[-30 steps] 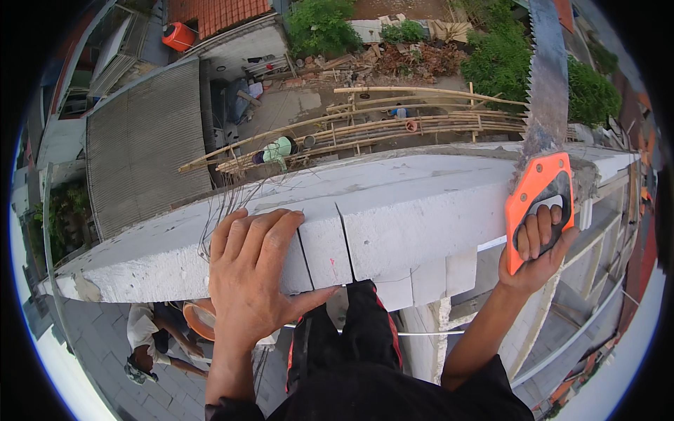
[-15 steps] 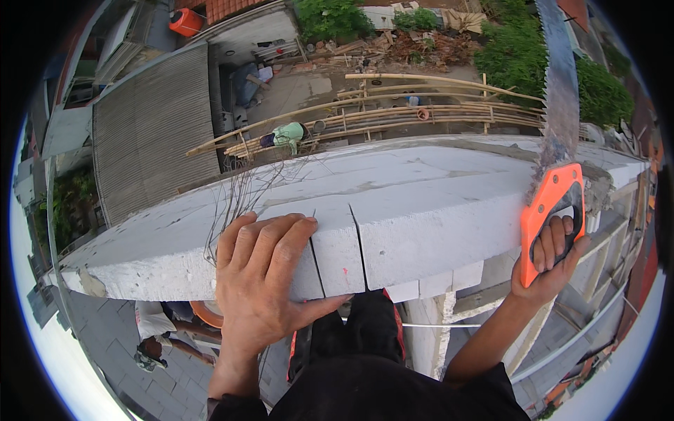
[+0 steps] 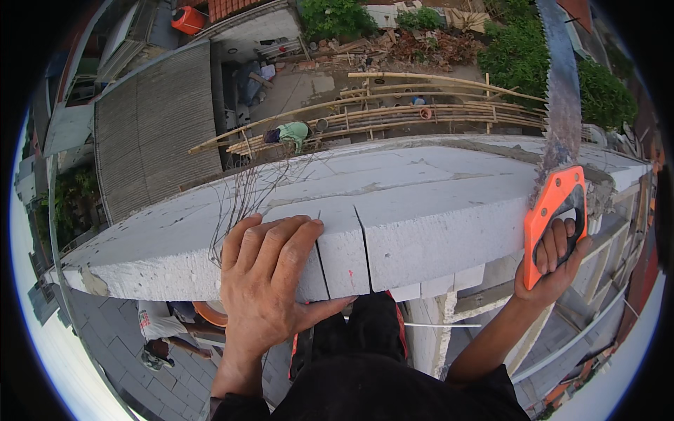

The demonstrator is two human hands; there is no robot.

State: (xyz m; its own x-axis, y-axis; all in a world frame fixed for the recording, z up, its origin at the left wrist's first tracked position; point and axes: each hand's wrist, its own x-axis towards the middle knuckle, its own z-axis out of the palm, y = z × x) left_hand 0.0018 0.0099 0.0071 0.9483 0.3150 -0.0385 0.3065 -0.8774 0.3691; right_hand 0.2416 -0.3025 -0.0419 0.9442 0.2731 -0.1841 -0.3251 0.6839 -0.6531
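My right hand [image 3: 555,261] is wrapped round the black inner grip of a hand saw [image 3: 539,228] with an orange handle. Its toothed, stained blade points up and away, raised clear of the white aerated concrete block [image 3: 449,235]. Over the near edge of the white blockwork lies my left hand [image 3: 267,277], its fingers bent on top and its thumb stretched right along the lower edge. Just right of those fingers, two dark narrow cuts bound a slim piece of block [image 3: 344,256] with a small red mark on its front.
Thin bent wires [image 3: 246,196] rise from the wall top by my left hand. Beyond the wall is a drop to bamboo poles [image 3: 421,112] and a person in green [image 3: 291,131]. Below left, another person [image 3: 158,326] is on the paved floor. Concrete framing [image 3: 484,298] stands lower right.
The view has shifted very slightly. Both hands keep their places, the left on the block and the right holding the saw up. The person below left has moved a little.
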